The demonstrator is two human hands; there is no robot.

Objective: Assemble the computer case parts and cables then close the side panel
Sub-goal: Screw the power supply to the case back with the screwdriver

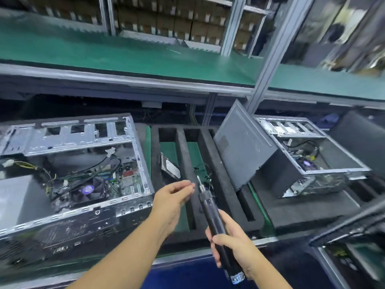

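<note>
Black foam tray [184,155] sits between two open computer cases. My right hand [231,245] is clamped round the electric screwdriver [210,211], with its bit pointing away from me. My left hand [173,197] hovers just beside the bit, fingertips drawn together; I cannot tell whether they pinch a screw. The left case [62,138] lies open, with motherboard and loose cables showing. The right case [337,171] is open too, its side panel [241,151] leaning against it. A hard drive [169,167] lies in the tray. I judge most is left: fitting, screwing, closing.
</note>
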